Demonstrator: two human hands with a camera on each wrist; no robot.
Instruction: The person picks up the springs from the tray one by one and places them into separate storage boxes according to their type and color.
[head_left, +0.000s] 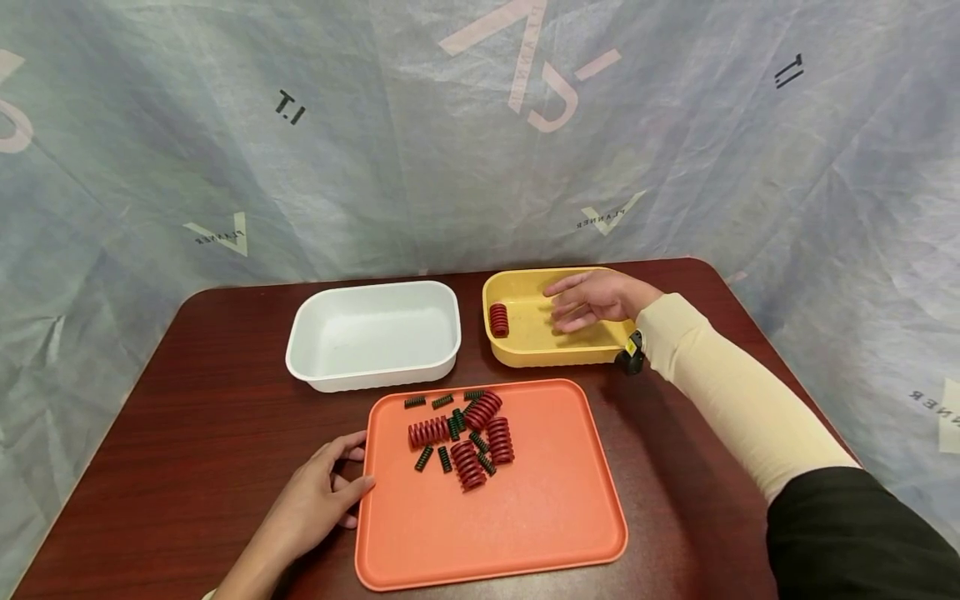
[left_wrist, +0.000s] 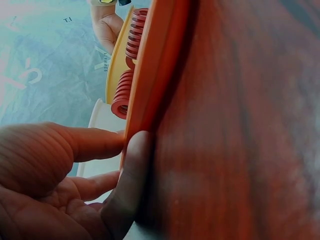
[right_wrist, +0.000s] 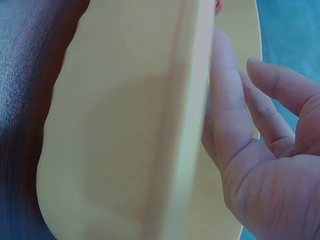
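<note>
On the left side, my left hand (head_left: 318, 496) holds the edge of an orange tray (head_left: 540, 517), with the thumb and fingers at its rim. Several large red coil springs (head_left: 468, 464) lie on the tray's far left part, mixed with several small dark green springs (head_left: 445, 459). My right hand (head_left: 596, 298) is over the yellow bin (head_left: 555, 358), fingers extended and apart, nothing in them. Inside that bin, one red spring (head_left: 498, 320) stands against the left wall. The right wrist view shows the same hand (right_wrist: 265, 145) past the bin's near wall.
Left of the yellow bin, a white bin (head_left: 375, 333) stands on the dark red-brown table (head_left: 187, 417), behind the tray. A grey printed sheet (head_left: 337, 167) hangs behind the table and along its sides.
</note>
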